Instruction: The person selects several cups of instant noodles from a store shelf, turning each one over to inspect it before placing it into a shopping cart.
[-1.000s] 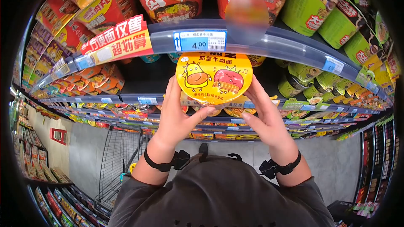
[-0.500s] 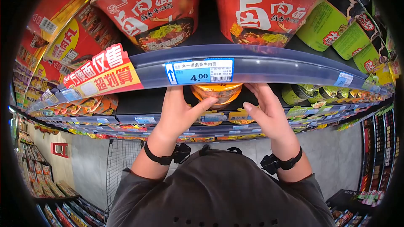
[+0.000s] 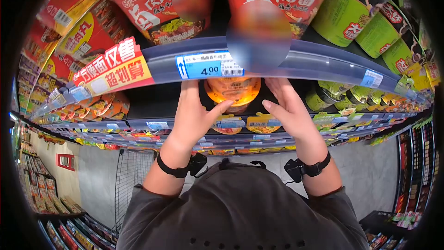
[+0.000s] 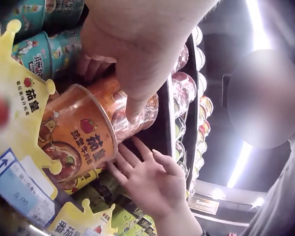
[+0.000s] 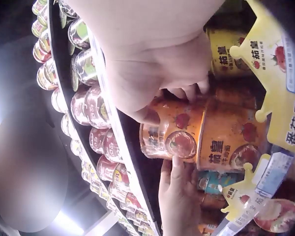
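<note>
An orange instant noodle cup (image 3: 232,93) stands between my hands on a lower shelf, its upper part hidden under the shelf edge in the head view. The wrist views show it stacked on another orange cup (image 5: 231,140) with a tomato print. My left hand (image 3: 190,116) is at its left side, thumb against the cup and fingers along the far side, partly hidden. At the right side my right hand (image 3: 296,116) has long, extended fingers. In the left wrist view, that palm faces the cups, its fingertips right at the cup wall.
A curved shelf edge (image 3: 157,67) with a 4.00 price tag (image 3: 209,65) runs just above my hands. Red noodle tubs (image 3: 162,7) and green ones (image 3: 342,16) stand over it. Yellow crown-shaped signs (image 5: 280,64) stick up before the cups. A wire cart (image 3: 132,176) is at lower left.
The noodle cup, held before the shelves with its yellow lid showing, has moved forward under the shelf edge between both hands. The head view has shifted slightly since half a second ago.
</note>
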The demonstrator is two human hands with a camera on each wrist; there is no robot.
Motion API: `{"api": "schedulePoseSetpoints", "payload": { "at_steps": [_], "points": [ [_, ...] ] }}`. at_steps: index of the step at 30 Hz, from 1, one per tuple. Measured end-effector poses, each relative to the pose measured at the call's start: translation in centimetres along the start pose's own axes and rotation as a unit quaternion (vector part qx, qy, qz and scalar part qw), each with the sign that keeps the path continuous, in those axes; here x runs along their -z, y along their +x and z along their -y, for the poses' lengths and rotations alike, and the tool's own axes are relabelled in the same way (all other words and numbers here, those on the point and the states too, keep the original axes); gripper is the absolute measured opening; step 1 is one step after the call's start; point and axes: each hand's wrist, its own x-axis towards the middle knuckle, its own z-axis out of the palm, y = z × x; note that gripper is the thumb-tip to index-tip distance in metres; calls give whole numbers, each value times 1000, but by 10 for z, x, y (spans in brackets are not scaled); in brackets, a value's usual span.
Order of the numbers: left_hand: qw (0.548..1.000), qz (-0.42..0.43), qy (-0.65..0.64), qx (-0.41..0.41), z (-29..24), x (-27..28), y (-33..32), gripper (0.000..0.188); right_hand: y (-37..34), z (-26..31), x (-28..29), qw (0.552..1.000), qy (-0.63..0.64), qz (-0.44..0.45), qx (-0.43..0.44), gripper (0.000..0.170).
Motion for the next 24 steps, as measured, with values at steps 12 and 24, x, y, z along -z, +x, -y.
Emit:
{"api": "schedulePoseSetpoints", "payload": {
  "at_steps": [12,24],
  "points": [
    [984,-99,31,142,-40,54,-155,78,-125,16,15,989,117,42,-84,52],
    [947,-153,150,241,-100,119,-295,52,-222,-2,-15,948,89,142,-269,35]
  ]
}}
